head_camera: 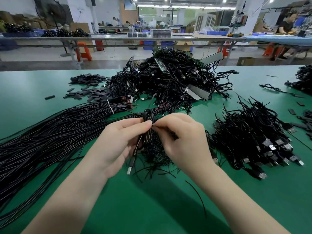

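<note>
My left hand (116, 144) grips a coiled black USB cable (147, 115) above the green table (152, 200). The coil's loop sticks up past my fingers and its silver USB plug (129, 169) hangs down below the hand. My right hand (182, 141) pinches a thin black twist tie at the coil's waist, its fingertips meeting my left thumb. Loose black ties (152, 159) lie spread on the table under both hands.
A long bundle of straight black wires (50, 137) lies to the left. A big tangle of cables and circuit strips (172, 80) is piled behind. Coiled finished cables (249, 141) are heaped at the right. Small black sleeves (87, 88) lie scattered at back left.
</note>
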A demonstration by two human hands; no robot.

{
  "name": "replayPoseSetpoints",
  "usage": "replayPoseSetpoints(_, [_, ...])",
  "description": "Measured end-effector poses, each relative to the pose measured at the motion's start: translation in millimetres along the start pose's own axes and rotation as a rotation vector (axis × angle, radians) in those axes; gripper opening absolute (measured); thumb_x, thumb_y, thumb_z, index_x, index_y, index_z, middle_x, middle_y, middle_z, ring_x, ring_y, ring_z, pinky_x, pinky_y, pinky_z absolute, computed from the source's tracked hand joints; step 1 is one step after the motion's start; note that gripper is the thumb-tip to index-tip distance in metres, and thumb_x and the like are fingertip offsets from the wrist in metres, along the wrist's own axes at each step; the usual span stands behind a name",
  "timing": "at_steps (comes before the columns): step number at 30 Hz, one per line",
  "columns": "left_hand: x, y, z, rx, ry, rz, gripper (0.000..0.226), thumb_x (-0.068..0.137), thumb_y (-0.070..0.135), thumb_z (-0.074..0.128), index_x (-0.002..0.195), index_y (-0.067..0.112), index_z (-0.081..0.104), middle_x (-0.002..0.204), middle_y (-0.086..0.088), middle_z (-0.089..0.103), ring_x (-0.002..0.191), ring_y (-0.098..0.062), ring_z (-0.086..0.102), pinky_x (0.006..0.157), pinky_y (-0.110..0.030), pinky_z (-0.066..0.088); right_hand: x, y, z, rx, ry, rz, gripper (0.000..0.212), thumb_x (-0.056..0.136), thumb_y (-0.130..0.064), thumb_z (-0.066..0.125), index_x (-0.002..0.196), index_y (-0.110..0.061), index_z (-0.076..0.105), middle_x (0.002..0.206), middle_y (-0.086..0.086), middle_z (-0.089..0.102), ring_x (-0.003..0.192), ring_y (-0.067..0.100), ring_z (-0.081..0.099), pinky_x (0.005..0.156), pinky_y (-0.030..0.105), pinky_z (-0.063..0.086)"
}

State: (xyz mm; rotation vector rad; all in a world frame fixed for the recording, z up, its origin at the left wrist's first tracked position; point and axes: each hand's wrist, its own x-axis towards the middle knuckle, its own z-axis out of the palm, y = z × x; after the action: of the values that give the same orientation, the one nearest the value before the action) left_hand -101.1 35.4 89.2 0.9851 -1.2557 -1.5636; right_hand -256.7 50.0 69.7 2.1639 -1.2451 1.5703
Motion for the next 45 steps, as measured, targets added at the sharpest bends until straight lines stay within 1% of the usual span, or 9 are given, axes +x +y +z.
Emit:
replayPoseSetpoints(5, [-1.4, 3.6, -1.8, -0.331, -0.062, -0.34, 0.021, 0.045, 0.02, 0.084, 0.06, 0.01, 0.073, 0.061, 0.0, 0.062, 0.045, -0.005, 0.056, 0.036, -0.014, 0.044, -1.6, 13.1, -3.4, -0.212, 0.083, -0.42, 0.018, 0.09, 0.007, 0.057, 0.079, 0.006, 0.071, 0.072, 0.015, 0.065, 0.065, 0.032, 0.06, 0.062, 0.042, 0.05])
replayPoseSetpoints(8, [1.9, -2.6, 0.9, -0.184, -0.039, -0.139, 0.015, 0.059, 0.025, 0.079, 0.07, 0.015, 0.079, 0.066, 0.003, 0.064, 0.054, -0.005, 0.056, 0.045, -0.015, 0.049, -1.8, 15.1, -5.3, -0.089, 0.043, -0.14, 0.008, 0.082, -0.001, 0.073, 0.088, -0.005, 0.077, 0.084, 0.004, 0.073, 0.078, 0.021, 0.068, 0.075, 0.031, 0.054])
replayPoseSetpoints(14, [1.2, -2.3, -1.3, -0.092, -0.031, 0.092, 0.021, 0.069, 0.026, 0.071, 0.087, 0.022, 0.08, 0.077, 0.005, 0.073, 0.065, -0.004, 0.064, 0.059, -0.015, 0.051, 9.4, 9.1, -11.3, 0.961, -0.285, 0.821, 0.008, 0.083, -0.026, 0.071, 0.086, -0.023, 0.078, 0.08, 0.002, 0.073, 0.067, 0.009, 0.065, 0.059, 0.018, 0.05])
replayPoseSetpoints(17, [0.5, -3.8, -1.7, 0.031, -0.011, 0.089, 0.037, 0.061, 0.034, 0.075, 0.096, 0.023, 0.079, 0.09, 0.002, 0.075, 0.082, -0.014, 0.06, 0.076, -0.027, 0.044, 9.9, 10.8, -14.1, 0.985, -0.412, 0.905, 0.014, 0.071, -0.036, 0.073, 0.077, -0.025, 0.078, 0.076, -0.002, 0.072, 0.063, 0.006, 0.062, 0.055, 0.016, 0.049])
replayPoseSetpoints(28, [-0.7, -5.3, -4.3, 0.321, -0.041, 0.262, 0.024, 0.069, 0.031, 0.072, 0.093, 0.028, 0.078, 0.091, -0.002, 0.076, 0.08, -0.017, 0.069, 0.078, -0.025, 0.057, 11.7, 16.3, -23.9, 1.136, -0.677, 1.043, 0.007, 0.07, -0.026, 0.074, 0.071, -0.019, 0.077, 0.075, 0.0, 0.072, 0.062, 0.005, 0.065, 0.054, 0.013, 0.051])
replayPoseSetpoints(32, [-1.3, -4.4, -1.0, 0.248, -0.05, 0.257, 0.021, 0.069, 0.03, 0.073, 0.088, 0.029, 0.079, 0.083, 0.004, 0.075, 0.072, -0.004, 0.066, 0.065, -0.015, 0.05, 11.2, 11.7, -22.0, 0.982, -0.545, 0.876, 0.005, 0.072, -0.018, 0.077, 0.069, -0.018, 0.073, 0.071, 0.003, 0.07, 0.062, 0.009, 0.064, 0.058, 0.018, 0.052])
replayPoseSetpoints(37, [0.7, 1.1, -0.8, 0.03, -0.014, -0.073, 0.015, 0.063, 0.027, 0.074, 0.073, 0.018, 0.08, 0.066, 0.003, 0.066, 0.051, -0.004, 0.057, 0.044, -0.016, 0.047, 6.7, 10.4, -12.1, 0.228, -0.233, 0.149, 0.011, 0.08, -0.006, 0.076, 0.074, -0.01, 0.067, 0.069, -0.006, 0.064, 0.065, 0.005, 0.054, 0.062, 0.016, 0.043])
replayPoseSetpoints(41, [0.5, 4.0, -5.1, -0.232, -0.05, -0.392, 0.011, 0.054, 0.018, 0.077, 0.056, 0.009, 0.072, 0.057, 0.0, 0.059, 0.038, -0.004, 0.051, 0.032, -0.013, 0.042, -1.6, 14.1, -3.4, -0.203, -0.093, -0.372, 0.014, 0.079, 0.012, 0.067, 0.068, 0.003, 0.064, 0.068, 0.013, 0.059, 0.065, 0.03, 0.055, 0.061, 0.039, 0.048])
replayPoseSetpoints(45, [3.5, -0.3, -4.0, -0.141, 0.006, -0.207, 0.01, 0.062, 0.021, 0.074, 0.065, 0.013, 0.078, 0.064, 0.0, 0.065, 0.047, -0.006, 0.058, 0.041, -0.015, 0.049, -2.6, 11.9, -1.6, -0.055, -0.072, -0.146, 0.005, 0.08, 0.001, 0.075, 0.083, -0.002, 0.072, 0.084, 0.005, 0.07, 0.081, 0.022, 0.064, 0.075, 0.031, 0.052])
